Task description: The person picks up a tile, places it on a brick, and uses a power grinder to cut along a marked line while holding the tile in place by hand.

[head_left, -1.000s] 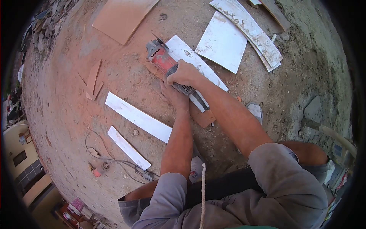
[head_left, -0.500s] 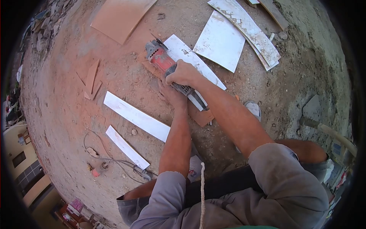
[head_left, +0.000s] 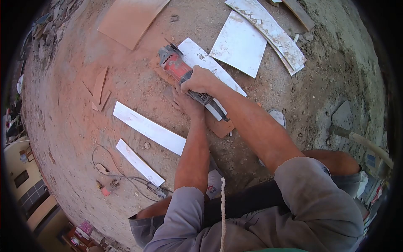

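My right hand (head_left: 199, 80) is closed round the body of a red and grey angle grinder (head_left: 177, 68). Its disc (head_left: 173, 46) points away from me, beside the far end of a long white tile strip (head_left: 201, 54) lying on the dirt. Below the grinder, my left hand (head_left: 187, 103) lies with fingers stretched out; the tool hides part of it. An orange-brown tile piece (head_left: 220, 128) shows under the grinder's tail end.
Two narrow white tile strips (head_left: 147, 126) lie left of my arms, near a grey cable (head_left: 132, 178). Larger white tiles (head_left: 241, 44) and a brown tile (head_left: 130, 23) lie farther out. Brown offcuts (head_left: 100, 88) are at left. At right is a long-handled shovel (head_left: 361, 140).
The view has shifted very slightly. My hands and the grinder keep the same place beside the white strip.
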`<state>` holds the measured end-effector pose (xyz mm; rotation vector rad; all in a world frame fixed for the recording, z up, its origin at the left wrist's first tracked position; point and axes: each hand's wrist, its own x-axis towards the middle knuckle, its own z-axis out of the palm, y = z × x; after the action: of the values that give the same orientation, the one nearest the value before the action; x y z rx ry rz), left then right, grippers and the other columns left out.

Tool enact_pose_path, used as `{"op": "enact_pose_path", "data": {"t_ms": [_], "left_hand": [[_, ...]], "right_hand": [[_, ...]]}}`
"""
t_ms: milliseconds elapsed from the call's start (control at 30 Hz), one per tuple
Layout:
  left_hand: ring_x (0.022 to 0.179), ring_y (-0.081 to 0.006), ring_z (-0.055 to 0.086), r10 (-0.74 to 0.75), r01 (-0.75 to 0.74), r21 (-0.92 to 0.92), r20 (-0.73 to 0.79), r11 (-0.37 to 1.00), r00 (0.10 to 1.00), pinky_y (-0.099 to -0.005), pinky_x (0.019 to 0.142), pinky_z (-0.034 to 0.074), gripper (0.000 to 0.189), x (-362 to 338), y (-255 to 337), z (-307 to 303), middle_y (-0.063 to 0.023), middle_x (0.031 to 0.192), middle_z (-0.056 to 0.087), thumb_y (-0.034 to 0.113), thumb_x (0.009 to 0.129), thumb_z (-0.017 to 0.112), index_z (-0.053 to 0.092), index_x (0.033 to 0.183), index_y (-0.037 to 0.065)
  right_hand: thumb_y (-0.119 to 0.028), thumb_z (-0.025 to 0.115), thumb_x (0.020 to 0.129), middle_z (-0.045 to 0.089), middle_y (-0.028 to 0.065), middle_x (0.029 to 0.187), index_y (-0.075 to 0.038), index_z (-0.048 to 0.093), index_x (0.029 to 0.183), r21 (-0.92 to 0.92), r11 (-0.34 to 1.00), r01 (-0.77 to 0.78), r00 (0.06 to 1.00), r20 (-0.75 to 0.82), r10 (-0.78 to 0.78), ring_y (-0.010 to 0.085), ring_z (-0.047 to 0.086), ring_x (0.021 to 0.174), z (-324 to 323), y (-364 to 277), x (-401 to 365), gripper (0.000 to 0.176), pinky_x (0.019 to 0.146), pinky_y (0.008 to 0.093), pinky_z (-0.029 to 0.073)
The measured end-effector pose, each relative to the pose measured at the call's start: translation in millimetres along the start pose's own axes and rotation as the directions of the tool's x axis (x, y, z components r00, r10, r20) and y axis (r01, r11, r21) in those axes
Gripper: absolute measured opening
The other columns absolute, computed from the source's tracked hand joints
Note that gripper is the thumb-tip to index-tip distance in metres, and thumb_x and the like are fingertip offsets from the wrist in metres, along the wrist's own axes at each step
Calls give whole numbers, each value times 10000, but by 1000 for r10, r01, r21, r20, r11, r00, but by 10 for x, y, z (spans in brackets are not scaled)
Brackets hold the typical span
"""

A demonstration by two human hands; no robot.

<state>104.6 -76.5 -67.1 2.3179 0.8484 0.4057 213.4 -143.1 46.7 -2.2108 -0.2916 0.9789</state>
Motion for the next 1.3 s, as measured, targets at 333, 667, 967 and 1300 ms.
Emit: {"op": "enact_pose_path", "data": {"t_ms": [333,667,967,1300], "left_hand": [[1417,-302,279,4,-3,34,-22,999,1000,-569,1106,159,737,7,-3,23,-42,1509,375,358,826,676,331,1456,195],[1414,-302,280,-6,6,49,0,999,1000,-550,1104,177,705,31,-63,52,-8,1511,373,378,840,651,352,1447,182],[1417,-294,278,-7,6,104,12,995,1000,-555,1106,183,691,4,21,2,16,1505,377,392,855,628,352,1449,171],[1424,-285,267,45,-36,137,-61,990,997,-606,1103,165,691,-29,-52,66,30,1524,344,409,870,611,344,1465,181]], "right_hand": [[-409,748,560,644,317,1092,172,572,1120,1,999,-37,998,44,37,382,666,1020,-55,-50,-1,825,853,361,547],[-413,754,552,635,312,1115,168,549,1157,-5,998,-57,997,49,57,381,660,1033,-71,-54,-25,863,863,360,544],[-372,776,516,661,310,1023,168,604,1058,26,998,-56,998,5,56,363,681,936,-33,-28,-43,784,785,351,542],[-389,778,527,660,306,1028,158,596,1057,3,999,-47,999,-27,47,362,677,951,-15,-4,-112,784,800,357,538]]}}
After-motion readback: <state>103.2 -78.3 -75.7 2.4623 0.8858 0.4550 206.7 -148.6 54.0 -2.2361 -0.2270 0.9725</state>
